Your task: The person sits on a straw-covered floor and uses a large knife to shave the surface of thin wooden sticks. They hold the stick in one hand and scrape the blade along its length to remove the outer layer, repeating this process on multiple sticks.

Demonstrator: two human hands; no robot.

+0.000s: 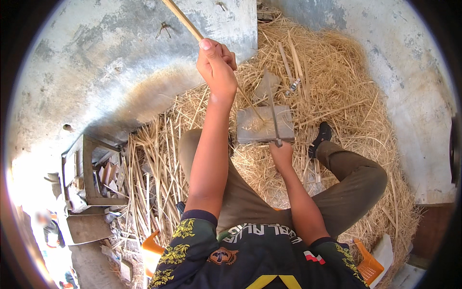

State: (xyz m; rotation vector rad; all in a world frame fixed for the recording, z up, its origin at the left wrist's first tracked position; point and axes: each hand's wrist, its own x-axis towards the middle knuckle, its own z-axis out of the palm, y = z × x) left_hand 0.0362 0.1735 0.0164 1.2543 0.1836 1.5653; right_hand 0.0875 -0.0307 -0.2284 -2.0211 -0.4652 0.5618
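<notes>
My left hand (219,67) is raised, its fingers wrapped around a long, thin bamboo strip (184,20). One end of the strip rises past the top edge, while the other slants down to a wooden block (248,131) between my feet. My right hand (282,156) is closed on the handle of a long-bladed knife (273,108). Its narrow blade points away from me, over the block and to the right of the strip's lower end. A few pale shavings lie on the block. The knife's handle is mostly hidden by my fingers.
Straw-like shavings (337,72) cover the floor, with split bamboo strips (151,168) piled at left. A wooden frame box (89,200) of scraps stands by the left wall. Beyond the block lie a flat stone-like piece (266,89) and a small metallic object (294,85). Another person (53,233) is far left.
</notes>
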